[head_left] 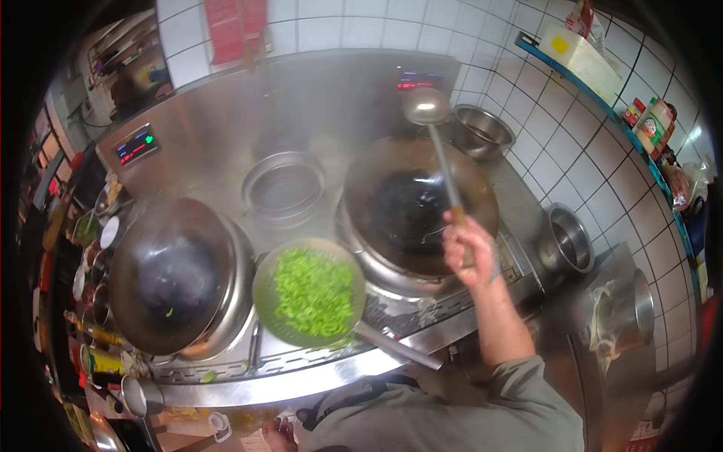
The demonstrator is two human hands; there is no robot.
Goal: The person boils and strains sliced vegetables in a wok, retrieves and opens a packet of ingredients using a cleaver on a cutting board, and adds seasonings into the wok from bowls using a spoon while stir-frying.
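My right hand (468,248) is wrapped round the wooden handle of a metal ladle (427,106). The ladle's bowl is raised over the far edge of the right wok (407,203), which has dark liquid at its bottom. My left hand (280,435) hangs low at the bottom edge, its fingers small and partly curled. Chopped green vegetables (312,291) fill a round strainer (263,309) resting between the two woks, its handle pointing right. The left wok (173,275) is tilted, with a small green piece inside.
A round metal lid or pan (283,188) lies behind the strainer. Metal bowls (482,129) and a pot (566,237) stand at the right by the tiled wall. A shelf (576,83) with containers runs above. Bowls and jars line the left side.
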